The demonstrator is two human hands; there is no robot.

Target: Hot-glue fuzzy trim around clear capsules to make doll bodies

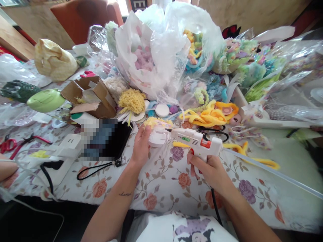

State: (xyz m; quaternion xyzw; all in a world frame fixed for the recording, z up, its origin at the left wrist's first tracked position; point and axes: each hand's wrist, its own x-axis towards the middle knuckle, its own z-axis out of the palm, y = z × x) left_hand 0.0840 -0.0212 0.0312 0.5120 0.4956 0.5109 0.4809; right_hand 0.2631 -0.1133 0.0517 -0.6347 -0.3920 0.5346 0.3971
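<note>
My right hand (210, 169) is wrapped around the handle of a white hot glue gun (194, 139), a finger at its red trigger. A long translucent glue stick (272, 173) runs out of the gun's back end. The nozzle points left, close to a clear, rounded plastic piece (158, 137) with fuzzy yellow trim (155, 122) along its top. My left hand (141, 143) grips that piece by its left side, with some fingers hidden behind it. Whether the nozzle touches the piece, I cannot tell.
Behind my hands lie a yellow pom-pom (132, 101), yellow fuzzy strips (209, 116) and black scissors (214, 133). Left are a phone (123, 137), an open cardboard box (101, 101) and red-handled pliers (25, 143). Large plastic bags (169, 50) stand at the back. Another person's arm (6, 168) shows at far left.
</note>
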